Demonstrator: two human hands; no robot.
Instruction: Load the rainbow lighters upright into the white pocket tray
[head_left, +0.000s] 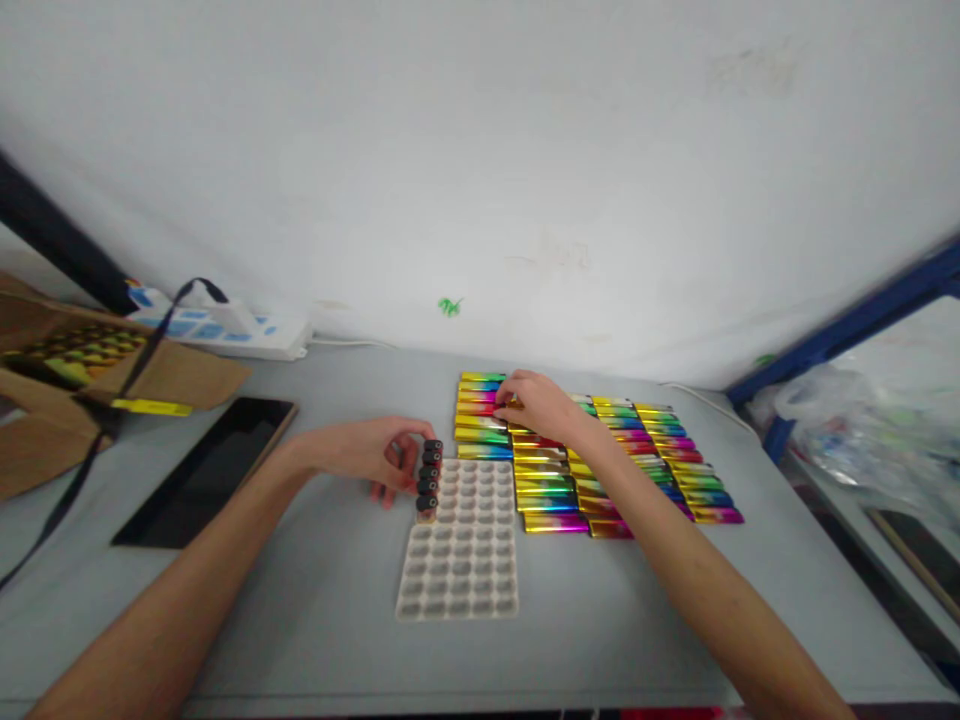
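A white plastic tray [465, 560] with many small pockets lies on the grey table in front of me. Several black-capped lighters [428, 478] stand upright in its left column. My left hand [375, 455] rests beside that column, fingers curled and touching the topmost lighter. Rows of rainbow-coloured metallic lighters [551, 490] lie flat to the right of the tray. My right hand [536, 403] reaches over the far rows of them, fingers bent down and pinching at one lighter near the left column.
A black tablet [206, 470] lies on the left of the table. An open cardboard box [82, 365] with more lighters sits at the far left beside a white power strip [225, 325]. A blue frame [847, 335] and plastic bags are at the right.
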